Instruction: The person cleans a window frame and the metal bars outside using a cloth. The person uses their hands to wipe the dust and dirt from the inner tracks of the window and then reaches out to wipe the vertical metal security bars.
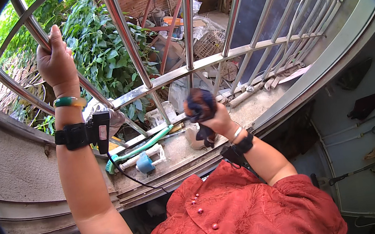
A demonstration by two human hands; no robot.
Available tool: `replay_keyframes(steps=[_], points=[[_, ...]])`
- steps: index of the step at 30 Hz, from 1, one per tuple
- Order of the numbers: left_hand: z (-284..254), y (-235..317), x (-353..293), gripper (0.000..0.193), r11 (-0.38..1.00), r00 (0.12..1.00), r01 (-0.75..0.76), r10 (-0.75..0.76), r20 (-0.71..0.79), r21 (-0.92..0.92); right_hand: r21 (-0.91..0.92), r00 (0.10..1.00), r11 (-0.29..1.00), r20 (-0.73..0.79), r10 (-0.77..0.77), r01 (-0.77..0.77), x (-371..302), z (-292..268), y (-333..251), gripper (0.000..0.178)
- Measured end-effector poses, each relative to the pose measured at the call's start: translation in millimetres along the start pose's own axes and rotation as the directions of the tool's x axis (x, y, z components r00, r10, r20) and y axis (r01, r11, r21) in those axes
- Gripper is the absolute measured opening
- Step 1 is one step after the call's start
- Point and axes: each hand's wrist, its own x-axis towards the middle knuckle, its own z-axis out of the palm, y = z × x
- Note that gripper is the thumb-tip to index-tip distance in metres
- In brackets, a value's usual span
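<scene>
My left hand (55, 68) is up at the far left, wrapped round a slanting metal bar (33, 27) of the window grille, its thumb pointing up along it. In my right hand (222, 121) is a bunched dark cloth (200, 105) with orange-brown patches. It is held in front of the grille's lower horizontal rail (177, 74), and part of it hangs below my fingers. Whether the cloth touches the metal I cannot tell. Below it on the sill stands a pale, rounded object (193, 137), partly covered by the cloth.
On the sill (254, 104) lie a green long-handled brush (146, 145), a white holder with a blue roll (145, 163) and small debris. A black cable (131, 172) hangs from my left wrist device. Leafy plants (104, 57) and piled clutter are beyond the bars. Tools hang on the right wall.
</scene>
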Motion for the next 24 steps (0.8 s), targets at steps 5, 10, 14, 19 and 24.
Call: replay_keyframes(steps=[5,10,14,19,24], points=[[-1,3,-1,0.031,1.0,1.0,0.014,-0.014,0.019,-0.002,0.536,0.882,0.838,-0.339,0.327,-0.104,1,-53,9,0.033],[0,9,-1,0.031,1.0,1.0,0.023,-0.023,0.02,-0.009,0.559,0.858,0.829,-0.419,0.298,-0.015,46,-87,34,0.036],[6,9,-4,0.03,1.0,1.0,0.019,-0.019,-0.014,0.0,0.51,0.853,0.854,-0.487,0.188,0.103,79,-88,74,0.043],[9,10,-6,0.025,0.999,0.996,0.039,-0.037,-0.08,0.021,0.132,0.905,0.991,-0.424,0.028,0.031,93,-100,92,0.04],[10,12,-5,0.032,0.996,0.996,0.025,-0.017,-0.086,0.083,0.405,0.872,0.773,0.195,0.45,-0.489,116,-152,89,0.04]])
